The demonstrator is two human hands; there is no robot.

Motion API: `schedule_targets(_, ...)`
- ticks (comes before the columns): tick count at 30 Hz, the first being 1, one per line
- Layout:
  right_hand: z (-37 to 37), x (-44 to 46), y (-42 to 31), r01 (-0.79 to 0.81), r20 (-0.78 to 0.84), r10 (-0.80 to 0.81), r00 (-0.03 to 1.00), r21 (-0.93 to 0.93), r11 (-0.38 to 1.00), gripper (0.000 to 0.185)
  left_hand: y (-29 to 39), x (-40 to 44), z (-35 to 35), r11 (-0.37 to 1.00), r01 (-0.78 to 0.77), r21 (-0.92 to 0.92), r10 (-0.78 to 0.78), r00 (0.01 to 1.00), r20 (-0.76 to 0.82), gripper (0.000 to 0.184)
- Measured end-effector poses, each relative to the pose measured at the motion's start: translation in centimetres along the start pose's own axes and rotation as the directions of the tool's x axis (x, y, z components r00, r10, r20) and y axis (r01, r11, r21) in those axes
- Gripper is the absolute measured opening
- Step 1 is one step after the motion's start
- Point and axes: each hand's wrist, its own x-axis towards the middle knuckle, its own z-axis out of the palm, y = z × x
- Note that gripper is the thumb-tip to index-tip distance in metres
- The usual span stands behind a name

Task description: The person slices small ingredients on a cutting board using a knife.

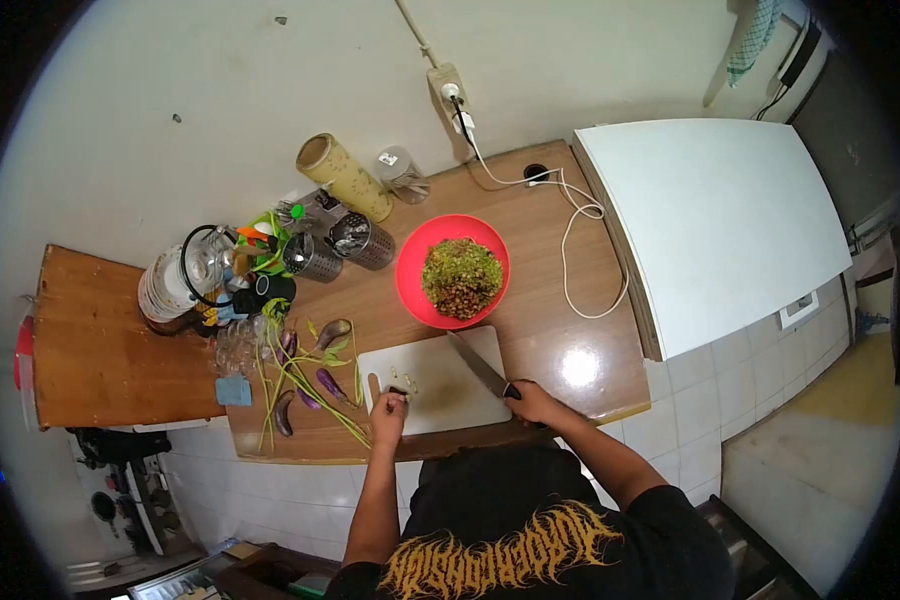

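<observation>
1. The right hand [532, 402] grasps the handle of the knife [480, 368]; the blade points to the far edge of the cutting board [460, 405], so its sharp part lies apart from the left hand [387, 414].
2. The left hand bends its fingers at the board's left edge. A small dark thing [398, 391] shows there; whether it is grasped, one cannot tell.
3. The board lies along the table [560, 260]'s near edge, probably for comfortable reach, with small pale pieces [412, 382] on it.
4. The red bowl [403, 280] stands just beyond the board's far edge; its chopped food [460, 275] is hard to identify.
5. Purple eggplants [331, 384] and green stalks [295, 374] overlap toward the table's near left corner, partly hiding each other.
</observation>
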Motion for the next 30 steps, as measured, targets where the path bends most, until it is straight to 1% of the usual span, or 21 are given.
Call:
schedule_targets(1, 0.3, -0.2, 0.0, -0.077, 0.037, 0.075, 0.996, 0.053, 0.996, 0.026, -0.4, -0.5, 0.2, 0.999, 0.028, -0.045, -0.027, 0.999, 0.028, 0.01)
schedule_targets(2, 0.3, -0.3, -0.1, -0.073, 0.035, 0.071, 0.997, 0.043, 0.996, 0.026, -0.7, -0.3, 0.9, 0.999, 0.011, 0.033, -0.014, 0.995, 0.102, 0.016)
schedule_targets(4, 1.0, -0.5, -0.7, -0.159, 0.121, 0.144, 0.982, 0.126, 0.979, 0.021, 2.6, -0.8, 2.7, 0.993, -0.092, 0.08, 0.077, 0.983, 0.165, 0.024)
schedule_targets(6, 2.2, 0.0, -1.9, -0.154, 0.107, 0.138, 0.985, 0.147, 0.977, 0.019, 3.8, -0.2, 4.8, 0.994, -0.022, 0.111, -0.018, 0.939, 0.343, 0.034)
schedule_targets(7, 3.0, -0.1, -2.7, -0.158, 0.096, 0.143, 0.985, 0.175, 0.972, 0.016, 4.4, -0.4, 5.2, 0.994, -0.032, 0.106, -0.007, 0.938, 0.347, 0.034)
schedule_targets(9, 4.0, 0.2, -4.5, -0.149, 0.08, 0.136, 0.987, 0.18, 0.972, 0.016, 5.8, 0.2, 6.2, 0.976, 0.212, -0.042, -0.155, 0.824, 0.545, 0.037)
schedule_targets(10, 4.7, 0.1, -5.0, -0.155, 0.084, 0.142, 0.986, 0.192, 0.969, 0.016, 5.7, 0.4, 6.5, 0.979, 0.198, -0.055, -0.135, 0.822, 0.552, 0.037)
schedule_targets(11, 5.4, 0.4, -5.4, -0.123, 0.045, 0.116, 0.992, 0.201, 0.972, 0.017, 5.4, 0.5, 6.6, 0.959, 0.26, -0.11, -0.15, 0.8, 0.581, 0.035)
schedule_targets(12, 5.8, 0.4, -6.0, -0.141, 0.041, 0.135, 0.99, 0.212, 0.967, 0.019, 4.9, 0.4, 6.7, 0.932, 0.325, -0.16, -0.165, 0.775, 0.61, 0.034)
schedule_targets(14, 6.8, 0.2, -6.7, -0.161, 0.026, 0.159, 0.987, 0.218, 0.963, 0.021, 3.6, 0.5, 6.3, 0.939, 0.3, -0.17, -0.134, 0.771, 0.623, 0.032)
schedule_targets(16, 7.9, -0.1, -6.4, -0.135, 0.011, 0.136, 0.991, 0.222, 0.966, 0.021, 2.3, 0.6, 5.5, 0.951, 0.27, -0.15, -0.112, 0.754, 0.647, 0.03)
schedule_targets(19, 8.1, -1.3, -6.0, -0.159, -0.026, 0.167, 0.986, 0.192, 0.969, 0.022, -0.5, 1.3, 5.8, 0.923, 0.309, -0.23, -0.104, 0.774, 0.624, 0.027)
schedule_targets(20, 7.7, -1.8, -5.8, -0.173, -0.032, 0.182, 0.983, 0.184, 0.968, 0.023, -0.6, 1.7, 5.7, 0.951, 0.231, -0.205, -0.07, 0.808, 0.586, 0.024)
schedule_targets(21, 7.3, -2.2, -5.8, -0.188, -0.038, 0.197, 0.98, 0.176, 0.966, 0.023, 0.2, 2.6, 5.5, 0.948, 0.22, -0.231, -0.05, 0.817, 0.575, 0.024)
schedule_targets(22, 6.9, -2.6, -5.6, -0.215, -0.051, 0.225, 0.973, 0.152, 0.965, 0.023, 1.4, 3.7, 5.1, 0.944, 0.147, -0.297, 0.037, 0.844, 0.535, 0.021)
schedule_targets(24, 6.5, -3.6, -5.0, -0.216, -0.073, 0.236, 0.969, 0.217, 0.952, 0.022, 5.2, 5.9, 5.1, 0.909, 0.018, -0.416, 0.171, 0.894, 0.413, 0.02)
schedule_targets(26, 6.0, -4.0, -4.5, -0.207, -0.085, 0.232, 0.969, 0.234, 0.95, 0.02, 11.2, 8.4, 4.6, 0.91, -0.058, -0.41, 0.22, 0.907, 0.359, 0.014)
schedule_targets(27, 5.7, -4.2, -4.4, -0.21, -0.078, 0.235, 0.969, 0.244, 0.947, 0.019, 14.9, 8.9, 3.6, 0.92, -0.123, -0.372, 0.258, 0.905, 0.339, 0.016)
schedule_targets(28, 5.3, -4.5, -4.4, -0.214, -0.071, 0.238, 0.969, 0.255, 0.943, 0.019, 17.6, 9.2, 3.1, 0.925, -0.186, -0.332, 0.296, 0.9, 0.321, 0.023)
schedule_targets(29, 5.0, -4.7, -4.2, -0.213, -0.069, 0.236, 0.969, 0.243, 0.946, 0.019, 18.0, 9.9, 4.0, 0.922, -0.186, -0.338, 0.296, 0.903, 0.311, 0.023)
schedule_targets(30, 4.8, -4.8, -4.1, -0.196, -0.077, 0.22, 0.973, 0.239, 0.951, 0.018, 18.0, 10.7, 5.1, 0.901, -0.324, -0.289, 0.39, 0.897, 0.21, 0.027)
